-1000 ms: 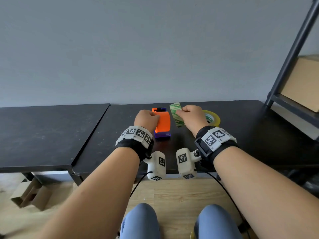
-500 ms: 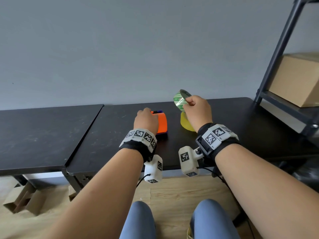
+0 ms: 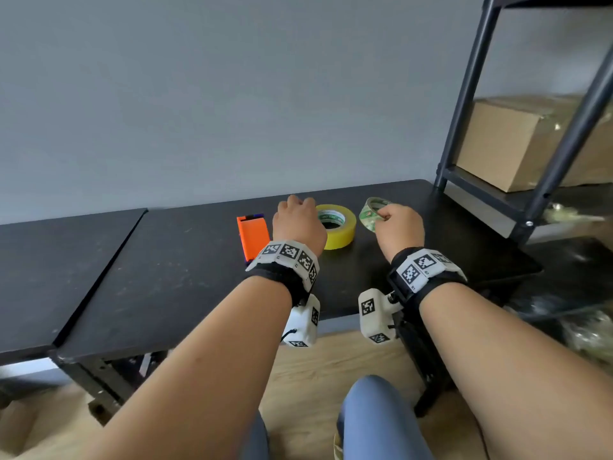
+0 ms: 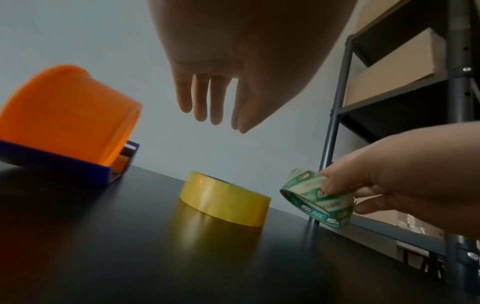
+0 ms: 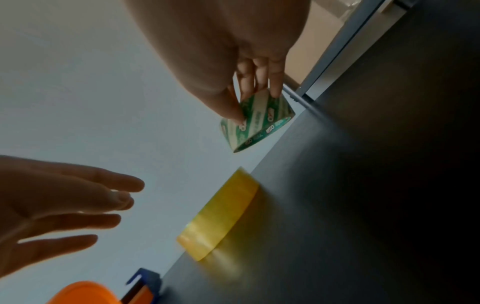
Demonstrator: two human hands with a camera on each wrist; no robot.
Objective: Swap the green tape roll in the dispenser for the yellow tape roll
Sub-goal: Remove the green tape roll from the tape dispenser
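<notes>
Black table [image 3: 185, 280]: orange dispenser [image 3: 253, 236], yellow tape roll [image 3: 340, 227] flat, just apart.

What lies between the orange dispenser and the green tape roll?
The yellow tape roll lies flat on the table between the dispenser and green roll; the left wrist view shows it.

Dispenser [image 3: 252, 234] sits on the counter [image 3: 185, 267], left of everything else. Yellow roll [image 3: 338, 227] lies flat on the counter just right of the dispenser. Green roll [image 3: 373, 214] is right of the yellow roll, tilted, raised off the counter, pinched in the right hand [image 3: 399, 229]. Left hand [image 3: 298, 224] hangs above the counter between dispenser and yellow roll, touching neither, fingers [image 4: 202, 102] pointing down. Shelf rack [image 3: 537, 180] stands at the counter's right end, a box [image 3: 517, 141] on its shelf. A second counter [image 3: 49, 270] adjoins on the left.
</notes>
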